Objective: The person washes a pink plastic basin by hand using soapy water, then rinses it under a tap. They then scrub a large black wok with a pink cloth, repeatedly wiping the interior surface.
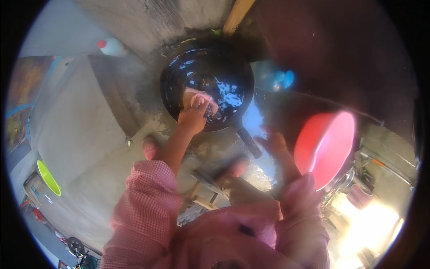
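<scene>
A dark, round pan (247, 104) with a long handle (249, 143) sits before me, holding liquid that reflects light. My left hand (193, 119) reaches over its near rim. Its fingers grip a soft, pale pink piece (189, 95) lying in the liquid at the near left side. Whether that piece is cloth or meat, I cannot tell. To the right of the handle, my right hand (277, 144) hovers blurred, fingers apart and nothing in them. A pink plastic basin (332, 151) stands tilted just right of that hand.
Beyond the pan rises a wooden post (237, 16). Blurred blue objects (284, 80) lie to its right. A white bottle with a red cap (112, 46) is at upper left, a lime-green basin (49, 178) far left. A wooden stool (201, 201) is by my legs.
</scene>
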Available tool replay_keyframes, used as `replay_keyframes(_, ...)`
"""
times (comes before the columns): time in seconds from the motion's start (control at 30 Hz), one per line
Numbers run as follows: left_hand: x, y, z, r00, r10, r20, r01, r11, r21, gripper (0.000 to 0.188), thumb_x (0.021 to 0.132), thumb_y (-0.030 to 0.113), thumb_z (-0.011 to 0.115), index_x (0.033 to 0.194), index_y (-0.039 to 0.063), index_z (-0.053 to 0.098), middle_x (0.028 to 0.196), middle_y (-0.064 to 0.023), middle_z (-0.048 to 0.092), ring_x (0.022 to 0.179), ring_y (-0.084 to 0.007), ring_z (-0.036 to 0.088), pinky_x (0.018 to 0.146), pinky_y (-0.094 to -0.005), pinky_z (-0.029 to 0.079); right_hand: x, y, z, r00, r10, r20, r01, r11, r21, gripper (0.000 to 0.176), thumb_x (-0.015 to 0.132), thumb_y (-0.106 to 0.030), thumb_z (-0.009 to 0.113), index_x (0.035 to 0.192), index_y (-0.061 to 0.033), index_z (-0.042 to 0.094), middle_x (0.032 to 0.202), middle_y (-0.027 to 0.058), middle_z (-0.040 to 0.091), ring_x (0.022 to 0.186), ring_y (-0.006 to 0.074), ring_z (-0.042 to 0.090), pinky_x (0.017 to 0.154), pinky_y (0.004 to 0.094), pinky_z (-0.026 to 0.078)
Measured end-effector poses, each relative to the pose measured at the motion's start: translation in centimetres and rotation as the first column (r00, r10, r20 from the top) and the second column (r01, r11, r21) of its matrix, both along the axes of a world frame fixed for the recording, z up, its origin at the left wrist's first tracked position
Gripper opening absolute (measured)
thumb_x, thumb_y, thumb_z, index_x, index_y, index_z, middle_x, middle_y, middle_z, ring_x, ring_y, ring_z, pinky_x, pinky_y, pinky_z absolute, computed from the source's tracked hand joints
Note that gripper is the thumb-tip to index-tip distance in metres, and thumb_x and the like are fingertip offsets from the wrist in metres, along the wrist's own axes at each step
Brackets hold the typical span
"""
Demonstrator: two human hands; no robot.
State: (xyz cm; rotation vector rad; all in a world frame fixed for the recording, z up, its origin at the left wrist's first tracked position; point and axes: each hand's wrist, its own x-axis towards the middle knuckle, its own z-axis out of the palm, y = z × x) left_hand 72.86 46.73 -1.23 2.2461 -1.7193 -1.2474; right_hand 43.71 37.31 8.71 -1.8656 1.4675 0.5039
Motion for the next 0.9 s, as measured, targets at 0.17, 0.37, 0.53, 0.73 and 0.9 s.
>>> replay_keyframes(0.17, 0.2, -1.3, -4.9, 0.998, -0.059, -0.010, 0.060, 0.994, 0.097, 0.070, 0.088, 0.034, 0.063, 0.149, 0.028, 0.029, 0.151, -0.0055, 0.036, 0.136, -0.0301, 0.039, 0.104, -0.0450, 0.041, -3.0, 4.3, -8.1, 0.993, 0.119, -0.007, -0.112, 0.950, 0.292, 0.087, 0.077, -0.040, 0.072, 0.148, -0.0131, 0.031, 0.120, 0.0204, 0.062, 0.097, 0.0325, 0.067, 0.081, 0.0426, 0.053)
replay_keyframes(0.37, -5.5, -2.1, -4.3, 0.945, -0.315, 0.089, 0.318, 0.948, -0.023, 0.072, 0.089, 0.035, 0.061, 0.150, 0.032, 0.023, 0.148, -0.0073, 0.040, 0.136, -0.0354, 0.037, 0.112, -0.0496, 0.029, -5.3, 4.4, -10.4, 0.975, -0.206, 0.078, 0.131, 0.828, 0.546, 0.079, 0.077, -0.016, 0.072, 0.146, -0.0100, 0.034, 0.092, 0.0154, 0.065, 0.065, 0.0180, 0.063, 0.049, 0.0308, 0.051)
replay_keyframes(0.53, -7.4, -0.1, -4.3, 0.977, -0.210, 0.037, 0.213, 0.959, -0.189, 0.070, 0.091, 0.030, 0.059, 0.151, 0.028, 0.022, 0.148, -0.0069, 0.041, 0.130, -0.0364, 0.045, 0.111, -0.0483, 0.031, -3.9, 4.3, -7.4, 0.947, -0.192, 0.257, 0.051, 0.882, 0.468, 0.076, 0.082, -0.009, 0.067, 0.147, 0.0000, 0.029, 0.082, 0.0124, 0.065, 0.057, 0.0151, 0.061, 0.046, 0.0295, 0.049)
replay_keyframes(0.73, 0.9, 3.8, -3.3, 0.893, -0.450, -0.020, 0.449, 0.892, -0.056, 0.041, 0.094, 0.031, 0.050, 0.131, 0.014, 0.055, 0.140, -0.0078, 0.052, 0.128, -0.0300, 0.049, 0.108, -0.0399, 0.038, -2.9, 5.1, -5.2, 0.858, -0.312, 0.407, 0.076, 0.863, 0.500, 0.073, 0.083, -0.007, 0.065, 0.147, -0.0004, 0.031, 0.077, 0.0094, 0.063, 0.054, 0.0140, 0.059, 0.045, 0.0289, 0.046)
replay_keyframes(0.9, 11.3, 5.0, -6.3, 0.752, -0.581, 0.312, 0.628, 0.775, -0.070, 0.044, 0.092, 0.035, 0.052, 0.132, 0.016, 0.056, 0.142, -0.0017, 0.051, 0.132, -0.0222, 0.044, 0.113, -0.0427, 0.029, -2.9, 4.8, -6.2, 0.912, -0.196, 0.361, 0.002, 0.882, 0.472, 0.070, 0.084, -0.009, 0.064, 0.147, -0.0039, 0.033, 0.077, 0.0078, 0.061, 0.053, 0.0132, 0.057, 0.046, 0.0280, 0.045)
